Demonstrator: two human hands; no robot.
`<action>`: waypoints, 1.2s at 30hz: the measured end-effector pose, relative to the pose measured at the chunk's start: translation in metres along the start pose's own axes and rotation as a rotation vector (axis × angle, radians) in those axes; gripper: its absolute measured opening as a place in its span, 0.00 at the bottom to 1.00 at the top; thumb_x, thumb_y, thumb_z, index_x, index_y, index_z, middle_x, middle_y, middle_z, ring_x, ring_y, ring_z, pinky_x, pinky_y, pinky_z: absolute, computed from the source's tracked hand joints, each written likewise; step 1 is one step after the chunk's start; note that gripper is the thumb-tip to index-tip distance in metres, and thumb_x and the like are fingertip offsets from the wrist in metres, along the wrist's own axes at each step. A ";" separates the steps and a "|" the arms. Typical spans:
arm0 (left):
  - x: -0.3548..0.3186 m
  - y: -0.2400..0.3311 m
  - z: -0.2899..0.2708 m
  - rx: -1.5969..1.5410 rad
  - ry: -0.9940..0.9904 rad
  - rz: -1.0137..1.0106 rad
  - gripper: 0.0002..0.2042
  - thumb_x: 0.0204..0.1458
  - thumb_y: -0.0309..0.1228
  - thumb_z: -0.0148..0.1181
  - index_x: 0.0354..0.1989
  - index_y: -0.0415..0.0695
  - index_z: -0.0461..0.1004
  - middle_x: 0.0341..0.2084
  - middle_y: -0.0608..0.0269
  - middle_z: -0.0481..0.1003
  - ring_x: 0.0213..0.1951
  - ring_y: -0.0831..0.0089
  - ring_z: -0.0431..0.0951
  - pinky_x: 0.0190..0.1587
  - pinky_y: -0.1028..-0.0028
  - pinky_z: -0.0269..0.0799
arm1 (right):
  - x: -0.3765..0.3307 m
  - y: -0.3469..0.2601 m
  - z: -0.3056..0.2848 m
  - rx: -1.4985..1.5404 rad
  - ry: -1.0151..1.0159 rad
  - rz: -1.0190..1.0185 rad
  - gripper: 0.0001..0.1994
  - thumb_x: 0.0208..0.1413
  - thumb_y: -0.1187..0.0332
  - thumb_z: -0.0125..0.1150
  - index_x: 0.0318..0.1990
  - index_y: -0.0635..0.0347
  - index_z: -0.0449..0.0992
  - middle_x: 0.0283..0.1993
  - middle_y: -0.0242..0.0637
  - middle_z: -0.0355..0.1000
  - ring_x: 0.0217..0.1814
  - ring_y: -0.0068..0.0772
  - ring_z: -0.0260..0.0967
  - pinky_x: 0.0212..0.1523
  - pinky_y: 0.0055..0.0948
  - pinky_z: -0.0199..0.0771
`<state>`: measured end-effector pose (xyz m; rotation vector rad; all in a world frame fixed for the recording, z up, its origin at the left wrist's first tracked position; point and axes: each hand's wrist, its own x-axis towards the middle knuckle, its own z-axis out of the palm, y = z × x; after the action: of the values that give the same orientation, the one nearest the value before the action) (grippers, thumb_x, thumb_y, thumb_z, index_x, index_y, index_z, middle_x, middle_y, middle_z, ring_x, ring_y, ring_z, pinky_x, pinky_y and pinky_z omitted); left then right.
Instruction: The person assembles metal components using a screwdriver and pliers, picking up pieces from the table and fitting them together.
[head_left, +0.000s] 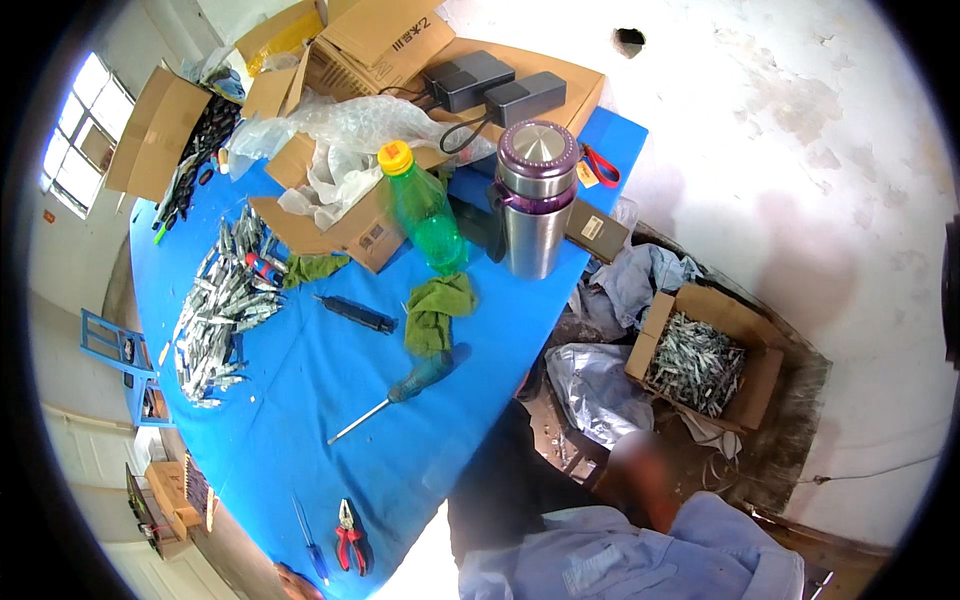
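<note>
Neither of my hands shows in the head view. Below me is a table with a blue cover [300, 420]. On it lie a screwdriver with a teal handle [405, 392], a green cloth [438, 312], a dark slim tool [357, 315] and a spread pile of small silver parts [222, 300]. Red-handled pliers [349, 548] and a thin blue screwdriver [310, 552] lie near the table's front edge. A green plastic bottle with a yellow cap [425, 212] and a steel flask with a purple lid [537, 195] stand upright toward the back.
Open cardboard boxes [345, 225], bubble wrap and two black power adapters [490, 88] crowd the table's far end. On the floor to the right are a box of silver parts [700, 362], a plastic bag and rags. A person in a light-blue shirt [640, 555] is at the lower right.
</note>
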<state>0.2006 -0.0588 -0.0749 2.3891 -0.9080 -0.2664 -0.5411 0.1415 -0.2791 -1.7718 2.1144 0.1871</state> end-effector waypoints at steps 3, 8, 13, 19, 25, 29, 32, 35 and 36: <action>-0.004 0.010 -0.002 0.027 0.000 -0.024 0.36 0.70 0.58 0.39 0.55 0.30 0.75 0.47 0.38 0.80 0.48 0.48 0.79 0.54 0.54 0.72 | 0.005 0.002 -0.007 0.011 -0.024 -0.021 0.11 0.62 0.61 0.60 0.46 0.58 0.78 0.43 0.46 0.77 0.42 0.48 0.77 0.46 0.45 0.78; -0.001 0.024 -0.003 0.046 -0.006 -0.043 0.37 0.70 0.59 0.39 0.55 0.30 0.76 0.47 0.38 0.80 0.48 0.48 0.79 0.55 0.54 0.72 | 0.002 0.001 -0.011 0.029 -0.060 -0.016 0.12 0.61 0.61 0.62 0.45 0.58 0.78 0.43 0.46 0.77 0.42 0.49 0.77 0.46 0.45 0.78; -0.009 0.022 -0.009 0.034 0.003 -0.075 0.37 0.70 0.59 0.39 0.56 0.31 0.76 0.48 0.38 0.80 0.49 0.47 0.79 0.55 0.54 0.71 | 0.008 0.007 -0.021 0.015 -0.084 -0.033 0.12 0.60 0.61 0.63 0.44 0.59 0.78 0.43 0.47 0.77 0.42 0.50 0.77 0.46 0.46 0.78; -0.012 0.017 -0.015 0.015 -0.005 -0.061 0.37 0.70 0.59 0.38 0.56 0.31 0.76 0.48 0.38 0.80 0.50 0.47 0.79 0.56 0.54 0.71 | 0.006 0.000 -0.022 0.009 -0.091 -0.035 0.12 0.58 0.61 0.65 0.43 0.59 0.77 0.42 0.47 0.77 0.42 0.51 0.77 0.46 0.46 0.78; -0.027 0.007 -0.019 -0.108 0.023 0.009 0.34 0.71 0.57 0.41 0.47 0.30 0.77 0.39 0.41 0.79 0.41 0.51 0.76 0.49 0.55 0.71 | 0.012 -0.001 -0.035 -0.010 -0.092 -0.034 0.13 0.57 0.61 0.66 0.42 0.59 0.77 0.42 0.47 0.77 0.42 0.52 0.77 0.46 0.46 0.78; -0.021 -0.007 -0.011 -0.148 0.059 0.048 0.33 0.71 0.56 0.43 0.38 0.31 0.75 0.30 0.47 0.75 0.34 0.58 0.70 0.42 0.56 0.69 | 0.016 -0.006 -0.049 -0.029 -0.107 -0.019 0.13 0.56 0.61 0.67 0.42 0.60 0.77 0.42 0.48 0.76 0.41 0.53 0.77 0.46 0.46 0.78; -0.024 -0.001 -0.007 -0.203 0.031 0.058 0.32 0.71 0.56 0.44 0.35 0.32 0.74 0.28 0.51 0.73 0.32 0.62 0.69 0.40 0.58 0.69 | 0.015 -0.019 -0.067 -0.036 -0.111 0.017 0.14 0.55 0.61 0.68 0.41 0.60 0.77 0.41 0.48 0.76 0.41 0.53 0.77 0.46 0.46 0.78; -0.028 -0.003 -0.016 -0.194 0.028 0.049 0.32 0.71 0.56 0.44 0.35 0.34 0.74 0.27 0.52 0.71 0.31 0.64 0.67 0.39 0.59 0.68 | 0.019 -0.045 -0.101 -0.050 -0.116 0.029 0.14 0.54 0.61 0.69 0.41 0.60 0.77 0.41 0.48 0.76 0.41 0.53 0.77 0.46 0.46 0.78; -0.028 -0.006 -0.016 -0.191 0.028 0.053 0.32 0.71 0.56 0.44 0.35 0.34 0.74 0.27 0.52 0.71 0.31 0.64 0.68 0.39 0.59 0.69 | 0.020 -0.057 -0.121 -0.063 -0.115 0.028 0.14 0.54 0.61 0.69 0.41 0.60 0.77 0.41 0.48 0.76 0.41 0.54 0.77 0.46 0.46 0.78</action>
<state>0.1891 -0.0298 -0.0656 2.1853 -0.8904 -0.2849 -0.5127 0.0713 -0.1673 -1.7233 2.0739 0.3579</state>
